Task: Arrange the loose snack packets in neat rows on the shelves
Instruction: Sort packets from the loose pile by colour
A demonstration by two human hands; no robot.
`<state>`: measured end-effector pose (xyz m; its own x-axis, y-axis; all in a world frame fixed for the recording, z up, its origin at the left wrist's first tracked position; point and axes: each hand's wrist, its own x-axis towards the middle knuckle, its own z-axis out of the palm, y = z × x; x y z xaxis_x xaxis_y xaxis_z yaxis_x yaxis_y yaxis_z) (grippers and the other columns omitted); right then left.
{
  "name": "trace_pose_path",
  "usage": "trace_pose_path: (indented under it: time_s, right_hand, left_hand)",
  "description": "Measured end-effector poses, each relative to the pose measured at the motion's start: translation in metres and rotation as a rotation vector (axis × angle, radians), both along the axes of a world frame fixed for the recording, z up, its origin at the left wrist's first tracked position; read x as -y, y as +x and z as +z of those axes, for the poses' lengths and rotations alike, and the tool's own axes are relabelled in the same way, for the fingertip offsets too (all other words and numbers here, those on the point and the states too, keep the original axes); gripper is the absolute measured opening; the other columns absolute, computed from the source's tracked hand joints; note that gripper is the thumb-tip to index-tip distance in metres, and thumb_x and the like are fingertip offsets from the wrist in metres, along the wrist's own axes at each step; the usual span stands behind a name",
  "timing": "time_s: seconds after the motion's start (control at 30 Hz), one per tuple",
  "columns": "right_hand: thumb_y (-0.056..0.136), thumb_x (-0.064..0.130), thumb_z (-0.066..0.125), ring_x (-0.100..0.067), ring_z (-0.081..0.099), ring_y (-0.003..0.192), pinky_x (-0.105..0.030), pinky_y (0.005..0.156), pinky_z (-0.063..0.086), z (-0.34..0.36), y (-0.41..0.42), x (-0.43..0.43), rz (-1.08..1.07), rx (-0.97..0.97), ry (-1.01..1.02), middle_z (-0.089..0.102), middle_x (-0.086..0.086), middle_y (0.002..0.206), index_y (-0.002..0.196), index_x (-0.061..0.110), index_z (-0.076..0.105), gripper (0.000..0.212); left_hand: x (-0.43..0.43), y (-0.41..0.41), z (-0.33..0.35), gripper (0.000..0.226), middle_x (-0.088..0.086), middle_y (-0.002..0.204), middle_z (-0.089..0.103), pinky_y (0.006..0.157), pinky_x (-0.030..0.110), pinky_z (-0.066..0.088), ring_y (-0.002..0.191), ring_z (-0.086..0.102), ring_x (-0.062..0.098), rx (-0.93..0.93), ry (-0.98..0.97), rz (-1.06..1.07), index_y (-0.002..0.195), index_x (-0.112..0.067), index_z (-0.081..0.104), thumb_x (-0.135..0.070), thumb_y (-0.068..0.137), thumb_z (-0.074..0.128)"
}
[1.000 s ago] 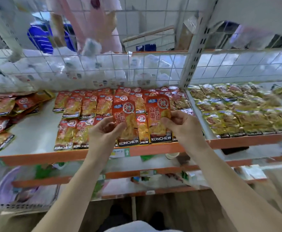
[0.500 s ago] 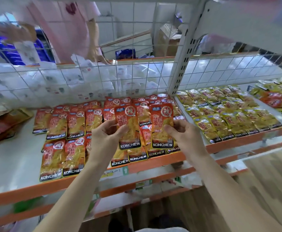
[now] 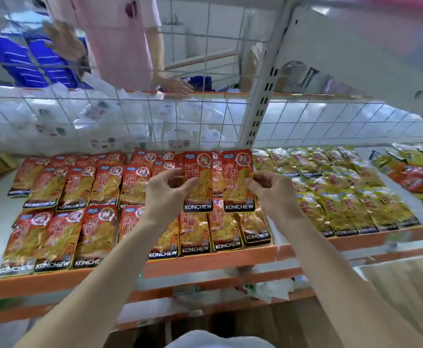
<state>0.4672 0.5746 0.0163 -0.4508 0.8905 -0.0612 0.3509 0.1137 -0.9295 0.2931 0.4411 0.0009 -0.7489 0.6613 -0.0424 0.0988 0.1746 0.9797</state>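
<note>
Two hands are pinching one red KONCHEW packet each, left hand point(image 3: 165, 195) on left packet point(image 3: 197, 194), right hand point(image 3: 273, 194) on right packet point(image 3: 238, 187), hovering over laid rows point(image 3: 80, 189) behind the orange shelf lip point(image 3: 230, 259); placing step, next likely lowering them into line.

Packets carried farther back

The left hand point(image 3: 165, 194) and right hand point(image 3: 273, 194) have moved the left packet point(image 3: 198, 183) and right packet point(image 3: 238, 183) from above the near row point(image 3: 195, 234) to over the far row point(image 3: 105, 184).
</note>
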Motion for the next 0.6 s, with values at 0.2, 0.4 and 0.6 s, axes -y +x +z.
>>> trace_pose_path:
  time_s: [0.2,0.4,0.6]
  right_hand:
    - [0.093,0.015,0.068,-0.009,0.068,0.087,-0.018,0.077,0.054,-0.011,0.001,-0.051,0.02,0.038,0.048,0.072,0.004,0.092,0.106,0.012,0.072,0.014]
    - [0.093,0.018,0.068,-0.016,0.067,0.092,-0.028,0.086,0.055,-0.028,-0.006,-0.086,0.035,0.145,0.082,0.072,0.0,0.098,0.109,0.01,0.073,0.018]
    - [0.093,0.019,0.068,-0.018,0.064,0.09,-0.021,0.074,0.046,-0.043,-0.022,-0.1,0.069,0.233,0.115,0.071,-0.004,0.101,0.109,0.008,0.073,0.02]
  left_hand:
    - [-0.042,0.006,-0.014,0.054,0.001,0.105,0.071,0.068,0.009,0.054,0.09,0.067,0.005,-0.046,-0.026,0.04,0.125,-0.007,0.065,-0.03,0.08,0.082]
    - [-0.071,0.006,-0.02,0.03,-0.006,0.09,0.069,0.074,0.021,0.054,0.082,0.066,0.007,-0.121,-0.132,0.032,0.107,-0.02,0.067,-0.031,0.083,0.081]
    - [-0.091,-0.002,-0.031,0.044,0.005,0.101,0.071,0.081,0.025,0.053,0.082,0.063,0.014,-0.348,-0.264,0.003,0.12,-0.003,0.067,-0.029,0.087,0.077]
